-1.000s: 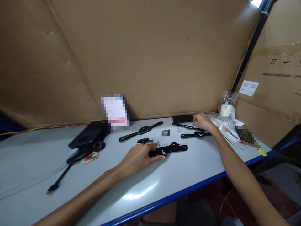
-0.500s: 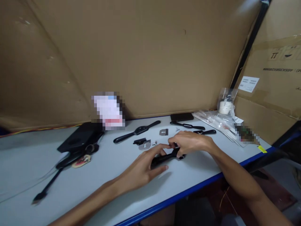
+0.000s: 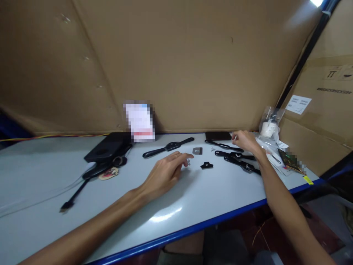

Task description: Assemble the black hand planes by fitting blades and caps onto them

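My left hand hovers low over the grey table with its fingers stretched out and nothing in them. Its fingertips are beside a small silver screw. A small black bracket piece lies just to the right, and a grey metal plate sits behind it. My right hand is at the back right, its fingers pinched together over a thin black bar. What it pinches is too small to name. Two black handled parts lie under its wrist.
A long black handled tool lies mid-table, and a flat black slab at the back. A black box, a strap and a cable are on the left. Plastic bags sit at the right. Cardboard walls stand behind, and the blue table edge is in front.
The black handled part both hands held in the middle now lies at the right beside another one. A small black bracket stays in the middle. My right hand went back right, and my left let go.
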The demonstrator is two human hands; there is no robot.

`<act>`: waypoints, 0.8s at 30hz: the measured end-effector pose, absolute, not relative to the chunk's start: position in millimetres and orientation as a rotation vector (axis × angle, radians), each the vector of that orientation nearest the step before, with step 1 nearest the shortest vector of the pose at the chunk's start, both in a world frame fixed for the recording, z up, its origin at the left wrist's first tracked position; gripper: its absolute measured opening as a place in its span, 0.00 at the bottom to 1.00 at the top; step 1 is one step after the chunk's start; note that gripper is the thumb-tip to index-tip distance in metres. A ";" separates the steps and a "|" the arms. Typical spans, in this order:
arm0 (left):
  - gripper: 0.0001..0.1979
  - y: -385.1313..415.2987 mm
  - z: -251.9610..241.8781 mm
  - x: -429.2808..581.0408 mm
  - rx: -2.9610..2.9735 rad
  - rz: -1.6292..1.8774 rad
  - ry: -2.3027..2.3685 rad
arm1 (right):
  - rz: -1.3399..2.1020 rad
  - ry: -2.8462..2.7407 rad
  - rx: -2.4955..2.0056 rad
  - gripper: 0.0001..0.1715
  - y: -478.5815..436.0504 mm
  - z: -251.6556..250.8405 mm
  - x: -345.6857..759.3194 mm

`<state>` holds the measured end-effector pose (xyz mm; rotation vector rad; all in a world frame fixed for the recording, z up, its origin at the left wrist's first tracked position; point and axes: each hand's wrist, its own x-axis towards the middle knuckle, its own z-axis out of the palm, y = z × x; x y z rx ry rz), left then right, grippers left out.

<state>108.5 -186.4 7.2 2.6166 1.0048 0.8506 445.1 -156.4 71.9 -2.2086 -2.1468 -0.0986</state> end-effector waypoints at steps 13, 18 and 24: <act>0.27 -161.1 10.0 95.9 2.596 1.080 1.232 | 0.031 -2.204 -2.216 0.11 -129.4 33.3 444.7; 0.26 -160.8 10.7 95.2 2.542 1.241 1.223 | -0.059 -2.088 -2.132 0.11 -130.1 35.7 446.4; 0.22 -174.2 14.7 103.0 2.720 1.360 1.170 | -0.147 -2.071 -1.922 0.06 -142.8 45.7 416.8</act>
